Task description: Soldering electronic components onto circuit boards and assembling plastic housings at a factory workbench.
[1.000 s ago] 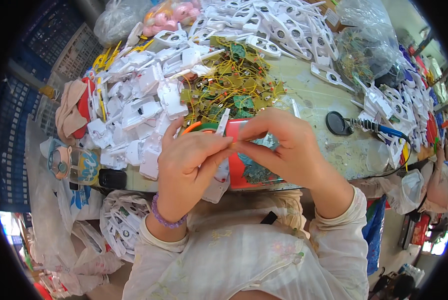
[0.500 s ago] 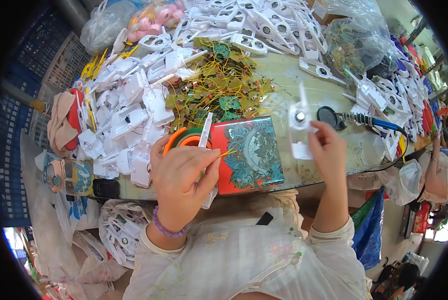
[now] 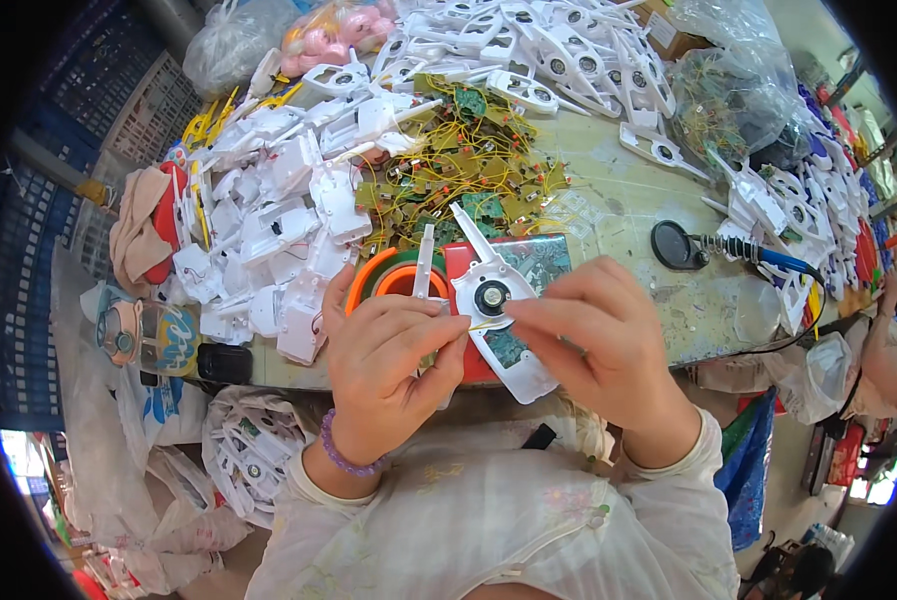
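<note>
Bright, even daylight over my bench (image 3: 628, 190), with a heavy fisheye bend.

My fingers (image 3: 438, 335) look sharp and cast only soft shadows; the black rim curves every edge, and white plastic shells (image 3: 268, 230) glare slightly while the corners go dim.

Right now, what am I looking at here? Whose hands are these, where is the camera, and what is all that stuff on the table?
There is no machine: a person works with two bare hands, filmed by a wide fisheye camera worn on the head and looking down, so straight edges bend near the rim. The left hand and the right hand meet over a long white plastic shell with a round dark part set in it, and pinch a thin yellow wire between them. Under it lies a red tray, beside orange and green rings. On the worktable are heaps of white plastic housings, a tangle of green circuit boards with yellow wires, and a blue-handled soldering iron.
</note>
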A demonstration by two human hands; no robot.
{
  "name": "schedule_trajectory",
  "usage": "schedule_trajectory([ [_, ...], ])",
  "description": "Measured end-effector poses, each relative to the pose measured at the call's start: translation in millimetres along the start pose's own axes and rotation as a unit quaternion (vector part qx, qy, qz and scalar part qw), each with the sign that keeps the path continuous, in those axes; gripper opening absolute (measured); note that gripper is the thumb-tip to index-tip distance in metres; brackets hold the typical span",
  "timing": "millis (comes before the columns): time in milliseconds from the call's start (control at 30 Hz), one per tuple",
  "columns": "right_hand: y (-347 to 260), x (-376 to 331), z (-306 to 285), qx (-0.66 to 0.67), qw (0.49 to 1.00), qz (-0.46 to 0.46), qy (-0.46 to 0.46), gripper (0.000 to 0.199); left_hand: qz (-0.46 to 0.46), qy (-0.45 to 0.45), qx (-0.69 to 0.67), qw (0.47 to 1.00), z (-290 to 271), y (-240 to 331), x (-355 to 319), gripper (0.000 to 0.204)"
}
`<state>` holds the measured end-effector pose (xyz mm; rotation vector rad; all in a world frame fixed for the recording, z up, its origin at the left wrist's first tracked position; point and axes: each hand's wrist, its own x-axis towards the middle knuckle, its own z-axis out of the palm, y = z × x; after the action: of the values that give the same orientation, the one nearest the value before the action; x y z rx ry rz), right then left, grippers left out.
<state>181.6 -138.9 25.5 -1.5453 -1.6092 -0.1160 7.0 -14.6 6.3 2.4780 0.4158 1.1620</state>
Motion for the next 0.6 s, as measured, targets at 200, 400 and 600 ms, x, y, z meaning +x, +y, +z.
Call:
schedule_trajectory([
  [200,3.4,7.3,11.0,0.036,0.998,-0.048,-0.007,0.027,-0.01,-0.012,-0.03,0.999,-1.3,-0.6,0.3,0.019],
  [400,-0.3,3.0,12.5,0.069,0.997,0.028,0.018,0.022,-0.023,-0.026,-0.039,0.999,-1.3,0.7,-1.5,0.019],
  [600,0.8,0.9,11.9,0.119,0.991,0.056,-0.022,0.02,-0.012,-0.024,-0.018,0.999,1.2,1.4,-0.2,0.02],
])
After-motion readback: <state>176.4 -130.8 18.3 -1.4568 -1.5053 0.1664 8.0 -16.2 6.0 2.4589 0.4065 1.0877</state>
